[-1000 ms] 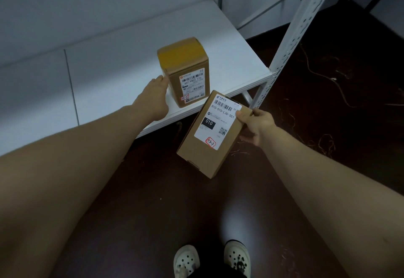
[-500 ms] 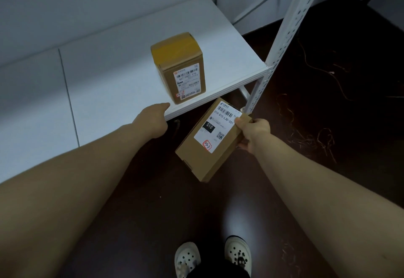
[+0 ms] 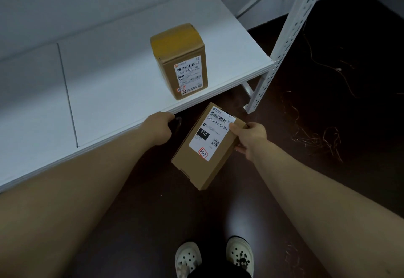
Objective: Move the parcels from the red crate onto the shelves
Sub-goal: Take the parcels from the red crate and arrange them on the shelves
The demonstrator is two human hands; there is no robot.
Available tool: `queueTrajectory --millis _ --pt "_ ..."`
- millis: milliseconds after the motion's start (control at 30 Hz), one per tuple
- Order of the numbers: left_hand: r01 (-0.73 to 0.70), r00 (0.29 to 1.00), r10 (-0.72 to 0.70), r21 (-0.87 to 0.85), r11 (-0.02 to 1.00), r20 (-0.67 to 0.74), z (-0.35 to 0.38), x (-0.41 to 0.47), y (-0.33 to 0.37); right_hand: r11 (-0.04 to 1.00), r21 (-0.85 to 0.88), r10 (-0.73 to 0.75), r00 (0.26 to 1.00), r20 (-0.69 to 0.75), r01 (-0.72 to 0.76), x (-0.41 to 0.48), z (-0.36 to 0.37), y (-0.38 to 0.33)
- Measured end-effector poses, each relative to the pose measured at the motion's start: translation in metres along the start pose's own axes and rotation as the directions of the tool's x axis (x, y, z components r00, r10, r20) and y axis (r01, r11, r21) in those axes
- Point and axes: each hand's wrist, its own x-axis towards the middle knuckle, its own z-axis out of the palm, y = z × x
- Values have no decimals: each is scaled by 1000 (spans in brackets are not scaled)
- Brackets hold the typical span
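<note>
The right hand point(image 3: 251, 138) grips a flat brown parcel point(image 3: 207, 146) by its far right corner, thumb on the white shipping label and fingers wrapped under the edge, so the box hangs tilted over the dark floor point(image 3: 328, 168), just in front of the shelf and below its front lip. The left hand point(image 3: 158, 127) carries nothing; it sits at the shelf's front edge with the fingers curled downward, and whether they touch the lip or merely hover beside it is hard to tell from this angle. On the white shelf point(image 3: 109, 85) a taller brown parcel point(image 3: 181, 63) stands upright near the front edge, label facing out, well apart from both hands, so at least one parcel appears to be placed already. The held one is not yet shelved and looks to be the step in hand. The red crate is not in view, so how many parcels remain cannot be judged. The shelf board is bare and smooth with a seam running front to back on its left part, leaving ample room on either side of the standing box. A perforated white upright point(image 3: 284, 48) rises at the shelf's right end, loose stringy debris point(image 3: 317, 139) lies scattered on the floor beyond it, and the person's pale shoes point(image 3: 214, 258) show at the bottom.
</note>
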Motion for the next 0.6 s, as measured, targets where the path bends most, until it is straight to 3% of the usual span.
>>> queueTrajectory --millis 100,167,267,333,600 --pt "25 998 -25 -7 1000 -51 0 0 -2 1000 8 -1 1000 -5 1 1 3 1" --pt "9 984 -18 -50 999 -178 -5 2 0 1000 9 1 1000 -5 -1 3 4 1" --pt "-40 898 3 -75 996 -439 -20 13 5 1000 11 -19 1000 1 19 7 5 -2" --pt "-65 854 33 -44 997 -518 -32 24 10 999 15 -38 999 -2 38 12 6 -4" --pt "-83 899 75 1 997 -432 -59 63 9 993 100 -62 998 -3 62 30 8 -25"
